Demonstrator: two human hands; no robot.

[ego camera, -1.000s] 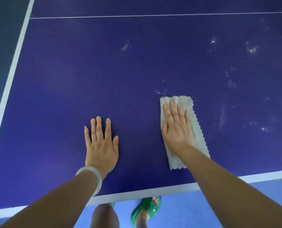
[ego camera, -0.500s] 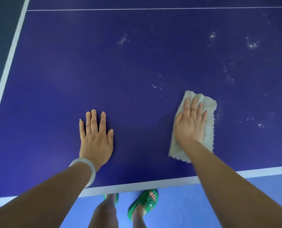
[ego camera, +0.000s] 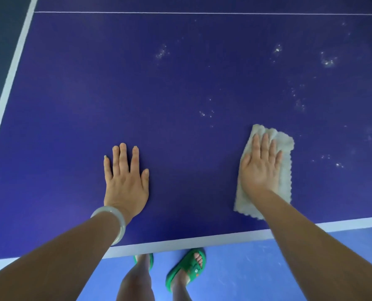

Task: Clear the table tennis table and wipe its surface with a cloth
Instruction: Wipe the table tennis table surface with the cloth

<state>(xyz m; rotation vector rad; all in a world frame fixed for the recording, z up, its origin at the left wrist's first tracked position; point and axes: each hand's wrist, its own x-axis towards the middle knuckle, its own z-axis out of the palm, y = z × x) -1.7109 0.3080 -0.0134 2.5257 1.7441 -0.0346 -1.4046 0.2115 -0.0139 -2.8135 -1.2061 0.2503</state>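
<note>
- The left hand [ego camera: 126, 183] lies flat on the blue table tennis table [ego camera: 137, 94] at lower centre-left. Its fingers are straight, slightly spread and hold nothing. It has not moved.
- The folded cloth [ego camera: 286, 148] lies at lower right, near the table's white edge line. Its long axis runs up the frame, with the top tilted slightly right. It has slid a little rightward.
- The right hand [ego camera: 260, 168] presses on the cloth, fingers straight and close together.
- White specks [ego camera: 327, 61] dot the upper right.

No text, label, brand or number can be read. Only plain white lines [ego camera: 180, 241] are painted along the near and left edges of the table [ego camera: 137, 94]. A small mark on one green sandal [ego camera: 186, 273] is too blurred to be read.
</note>
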